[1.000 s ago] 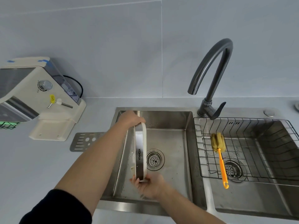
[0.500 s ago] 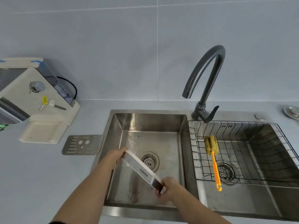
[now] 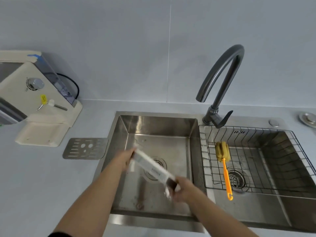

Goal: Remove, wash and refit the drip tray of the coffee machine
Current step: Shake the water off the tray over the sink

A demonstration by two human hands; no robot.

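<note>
Hands grip the drip tray at both ends over the left sink basin: the left hand clasps its far end toward ten o'clock, the right hand clasps its near end toward four o'clock. Motion blur smears the tray and fingers, so finger placement cannot be told. The tray slants above the basin drain. At ten o'clock on the counter stands the coffee machine, with the metal grate lying between it and the sink. A yellow sponge brush rests in the wire rack over the right basin, below the faucet.
</note>
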